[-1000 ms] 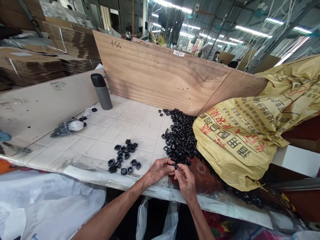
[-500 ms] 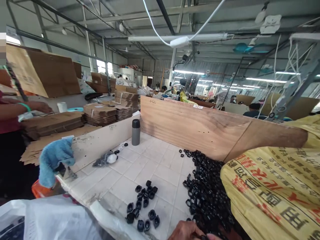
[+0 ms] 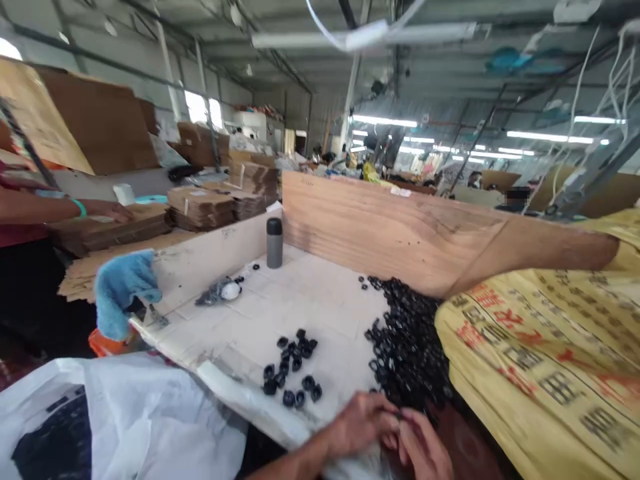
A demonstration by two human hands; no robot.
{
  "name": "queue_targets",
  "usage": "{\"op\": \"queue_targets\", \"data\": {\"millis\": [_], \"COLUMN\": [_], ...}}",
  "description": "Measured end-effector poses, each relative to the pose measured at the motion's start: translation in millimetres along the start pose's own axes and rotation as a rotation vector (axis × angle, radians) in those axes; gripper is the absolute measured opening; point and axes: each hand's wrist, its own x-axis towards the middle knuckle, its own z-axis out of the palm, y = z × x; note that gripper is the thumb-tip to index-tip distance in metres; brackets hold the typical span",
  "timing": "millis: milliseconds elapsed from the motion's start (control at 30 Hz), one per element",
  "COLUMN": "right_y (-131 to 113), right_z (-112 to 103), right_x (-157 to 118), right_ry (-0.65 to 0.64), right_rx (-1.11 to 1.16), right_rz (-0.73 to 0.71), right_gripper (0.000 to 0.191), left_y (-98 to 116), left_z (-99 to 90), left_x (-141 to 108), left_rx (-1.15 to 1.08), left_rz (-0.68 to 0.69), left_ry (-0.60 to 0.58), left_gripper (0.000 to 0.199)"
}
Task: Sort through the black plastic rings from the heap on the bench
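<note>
My left hand (image 3: pixel 361 423) and my right hand (image 3: pixel 424 443) meet at the bottom of the view, fingers pinched together around a small dark piece (image 3: pixel 399 415), blurred and partly hidden by the fingertips. Just beyond them, a large pile of small black plastic parts (image 3: pixel 413 340) spreads along the right side of the white tabletop (image 3: pixel 330 300). Left of my hands lies a loose group of several black parts (image 3: pixel 296 353).
A grey bottle (image 3: pixel 275 247) stands at the back corner by a wooden board (image 3: pixel 370 220). A yellow sack (image 3: pixel 540 347) bulges at right, a white sack (image 3: pixel 165 407) at lower left. A blue cloth (image 3: pixel 123 287) hangs over the left edge. Another person's arm (image 3: pixel 45 207) reaches over cardboard.
The view has tilted down, so the scene sits higher. Both my hands now show more fully, fingers together. At left, the other person's hand has moved right over the cardboard.
</note>
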Motion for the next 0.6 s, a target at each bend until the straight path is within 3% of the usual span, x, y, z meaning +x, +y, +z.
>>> {"op": "queue_targets", "data": {"millis": [133, 267, 300, 467, 533, 600], "right_y": [12.8, 15.6, 15.6, 14.8, 15.5, 16.6], "right_z": [-8.9, -7.3, -6.9, -7.6, -8.0, -7.9], "right_x": [-4.1, -3.3, -2.7, -5.1, -6.0, -5.2], "right_ry": [-0.168, -0.249, -0.262, -0.228, -0.208, -0.232], "right_rx": [0.015, 0.067, 0.091, 0.098, 0.051, 0.037], "right_rz": [-0.037, 0.065, 0.089, -0.004, -0.036, -0.008], "right_gripper": [0.045, 0.044, 0.044, 0.037, 0.035, 0.036], "left_y": [3.9, 6.5, 6.8, 6.0, 4.5, 2.4], "left_z": [1.4, 0.3, 0.5, 2.7, 2.3, 1.4], "left_x": [-3.2, -4.8, -5.0, -2.7, -2.3, -3.0], "left_rx": [0.011, 0.362, 0.394, 0.124, 0.158, 0.318], "left_rz": [-0.033, 0.294, 0.323, 0.020, 0.047, 0.208], "left_ry": [-0.042, -0.044, -0.041, -0.048, -0.048, -0.030], "left_gripper": [0.042, 0.029, 0.029, 0.036, 0.034, 0.029]}}
